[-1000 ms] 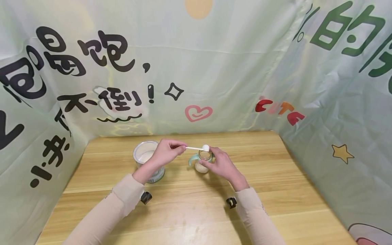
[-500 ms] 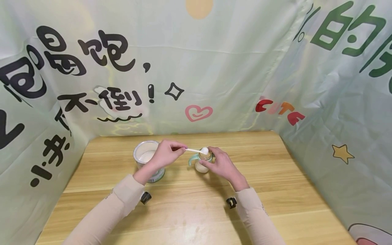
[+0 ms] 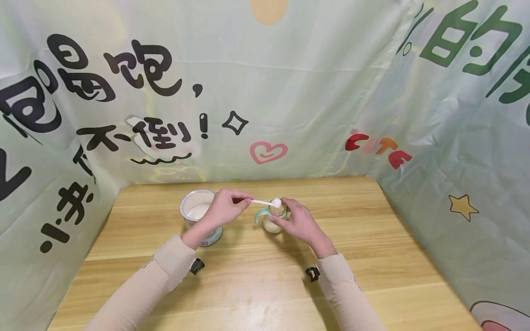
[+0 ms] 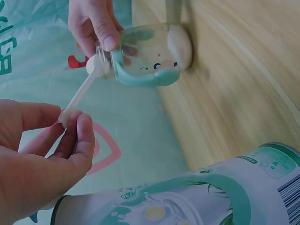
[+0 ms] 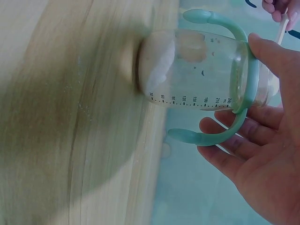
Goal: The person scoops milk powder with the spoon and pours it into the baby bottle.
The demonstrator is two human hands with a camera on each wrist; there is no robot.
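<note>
Held white scoop at ctr of head view, approx. level, long axis running near-horiz. across frame, handle tip to the left, bowl end to the right & a touch lower. Pinched handle tip betw. thumb & forefinger of L hand. Ran aslant in L wrist view, from lower left up to bowl end, right at mouth of bottle; couldn't tell if touching rim.

Stood bottle upright on table, long axis vert., mouth up, just right of ctr in head view. Appeared sideways in wrist views: mouth left in L wrist, mouth right in R wrist. Gripped it round neck w/ R hand, thumb & fingers on opp. sides. Had mint handles, printed scale & pale fill at base.

Sat open tin upright left of ctr, partly hidden by L hand & wrist, white powder inside; filled bottom & lower right of L wrist view.

Wore pale sleeves lower in frame, w/ black device by each cuff. Hung printed cloth behind: black lettering upper left, pink heart above hands, yellow star far right.
</note>
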